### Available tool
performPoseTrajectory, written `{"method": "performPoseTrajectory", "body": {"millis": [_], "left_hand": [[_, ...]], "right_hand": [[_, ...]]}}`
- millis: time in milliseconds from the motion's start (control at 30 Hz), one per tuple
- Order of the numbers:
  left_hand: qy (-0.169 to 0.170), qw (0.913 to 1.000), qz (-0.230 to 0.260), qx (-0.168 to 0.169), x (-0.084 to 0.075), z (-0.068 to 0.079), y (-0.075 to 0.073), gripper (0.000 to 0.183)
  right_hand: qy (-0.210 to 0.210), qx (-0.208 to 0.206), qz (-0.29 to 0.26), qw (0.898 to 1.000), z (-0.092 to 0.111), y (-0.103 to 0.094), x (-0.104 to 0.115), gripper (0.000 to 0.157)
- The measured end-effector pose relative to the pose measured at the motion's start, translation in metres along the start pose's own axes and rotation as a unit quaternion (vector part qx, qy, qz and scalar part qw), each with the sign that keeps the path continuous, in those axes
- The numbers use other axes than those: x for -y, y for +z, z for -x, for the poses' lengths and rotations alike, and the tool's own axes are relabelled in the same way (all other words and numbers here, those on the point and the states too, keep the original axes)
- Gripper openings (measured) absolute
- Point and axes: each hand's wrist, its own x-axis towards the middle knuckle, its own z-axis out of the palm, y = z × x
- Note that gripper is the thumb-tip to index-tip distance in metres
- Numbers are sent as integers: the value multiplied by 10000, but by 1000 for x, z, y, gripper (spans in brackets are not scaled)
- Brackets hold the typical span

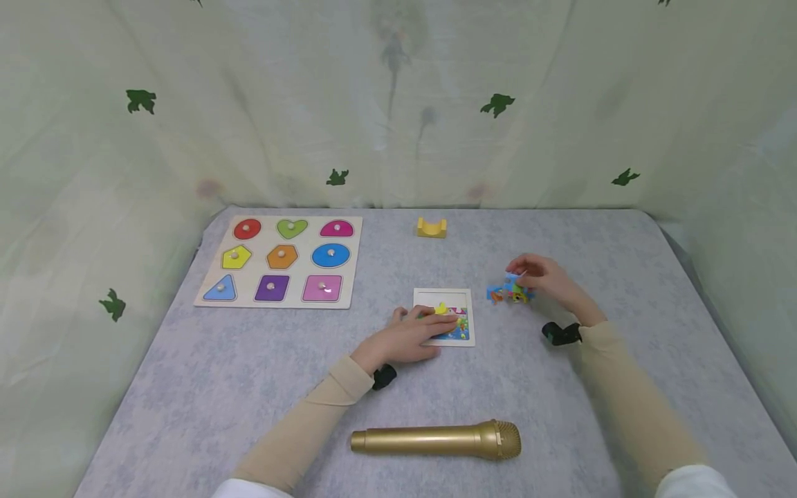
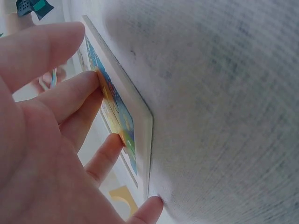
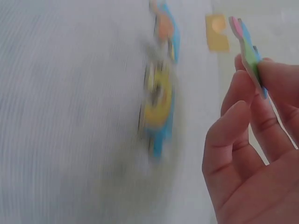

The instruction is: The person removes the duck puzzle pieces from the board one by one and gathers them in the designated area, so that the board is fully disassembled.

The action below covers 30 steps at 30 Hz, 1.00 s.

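My left hand point(image 1: 407, 335) lies over a small white-framed jigsaw tray point(image 1: 432, 296), its fairly straight fingertips resting on the colourful picture inside. In the left wrist view, one fingertip touches the table beside the tray's frame point(image 2: 145, 126). Right of the tray, my right hand point(image 1: 548, 277) pinches a thin puzzle piece point(image 3: 250, 58), green, pink and blue, between thumb and fingers above the table. Below that hand lie loose puzzle pieces: a yellow and blue one point(image 3: 161, 105) and an orange and blue one point(image 3: 164, 28), both blurred in the right wrist view.
A peg board point(image 1: 296, 277) with coloured knobbed shapes lies at the back left. Behind the tray sits a yellow notched block point(image 1: 432, 232). A gold microphone point(image 1: 429, 440) lies across the front. Pale curtains with green leaf shapes point(image 1: 498, 104) hang around the table.
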Motion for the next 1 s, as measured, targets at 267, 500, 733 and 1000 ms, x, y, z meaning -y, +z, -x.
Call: {"method": "performPoseTrajectory", "body": {"millis": [267,500,733,1000], "left_hand": [[-12,9999,97,31,0,0,1,54],[4,9999,158,38,1,0,2,54],[58,9998,198,-11,1,-1,3,54],[152,9991,380,-51,2,2,2,53]], "right_hand": [[680,-253,623,9954,26,-32,-24,25],[821,-164,1278,9883,27,-33,-25,21],[486,-305,2324,9709,27,-24,-21,12],[402,-599,2570,9637,28,-16,-17,7]]}}
